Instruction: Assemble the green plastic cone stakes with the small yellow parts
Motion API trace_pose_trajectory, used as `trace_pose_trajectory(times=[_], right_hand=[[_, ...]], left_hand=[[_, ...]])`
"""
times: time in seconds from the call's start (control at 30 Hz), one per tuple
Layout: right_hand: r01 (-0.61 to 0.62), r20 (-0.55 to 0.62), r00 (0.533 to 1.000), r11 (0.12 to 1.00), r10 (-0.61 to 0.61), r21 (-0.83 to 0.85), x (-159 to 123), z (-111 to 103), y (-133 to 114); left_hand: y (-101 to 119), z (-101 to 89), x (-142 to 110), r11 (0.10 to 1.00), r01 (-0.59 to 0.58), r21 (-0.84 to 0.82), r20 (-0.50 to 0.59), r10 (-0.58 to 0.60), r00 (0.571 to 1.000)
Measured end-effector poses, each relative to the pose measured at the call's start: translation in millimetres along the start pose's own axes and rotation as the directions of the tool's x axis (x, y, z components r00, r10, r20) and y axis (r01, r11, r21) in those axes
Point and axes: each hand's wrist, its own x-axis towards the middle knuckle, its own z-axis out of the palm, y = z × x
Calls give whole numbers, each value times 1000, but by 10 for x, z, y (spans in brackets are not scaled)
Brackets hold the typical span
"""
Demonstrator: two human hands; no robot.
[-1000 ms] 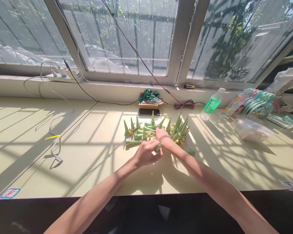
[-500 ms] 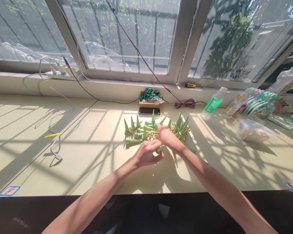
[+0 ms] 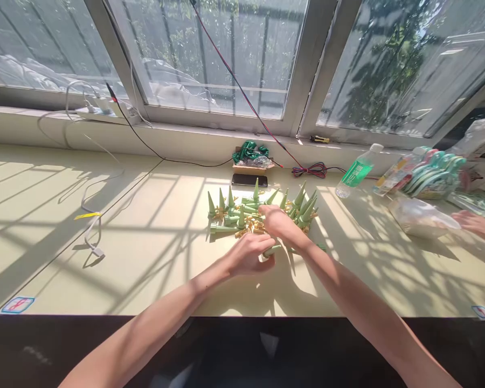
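Observation:
My left hand (image 3: 253,255) is closed around a pale green cone-shaped piece (image 3: 272,250), whose narrow end sticks out to the right past my fingers. Just beyond, my right hand (image 3: 278,220) dips into a cluster of similar green cones. Its fingers curl downward among the pieces, and whatever they grip is hidden. Some cones stand point up, like the green cone (image 3: 211,206) at the left edge. Others lie flat, such as the lying cone (image 3: 223,229). Small orange-yellow pieces (image 3: 248,225) are scattered between them. Part of another green piece (image 3: 321,247) shows beyond my right forearm.
Behind the cones lie a black phone (image 3: 249,180) and a small box (image 3: 250,161) holding green material. To the right are a green-labelled bottle (image 3: 356,173), a clear plastic container (image 3: 422,218) and another person's hand (image 3: 479,225). A white cable (image 3: 99,234) lies left.
The view has tilted slightly. My right hand has shifted a little and stays at the cluster. The cone in my left hand has turned to point right. Another person's hand has come to the plastic container.

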Motion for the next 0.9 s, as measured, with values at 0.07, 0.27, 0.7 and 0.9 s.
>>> trace_pose_trajectory(times=[0.07, 0.27, 0.7, 0.9], right_hand=[[23, -12, 1000, 1000, -23, 5, 43, 7, -10], [-6, 25, 1000, 1000, 7, -15, 154, 38, -74], [-63, 104, 991, 979, 84, -195, 169, -96, -255], [-62, 136, 986, 969, 96, -237, 210, -132, -301]], left_hand=[[0, 1, 0, 1000, 2, 8, 3, -2, 1000], [-13, 7, -21, 1000, 20, 23, 27, -21, 999], [-25, 23, -50, 998, 47, 41, 71, -50, 996], [-33, 25, -52, 997, 47, 58, 68, -51, 996]])
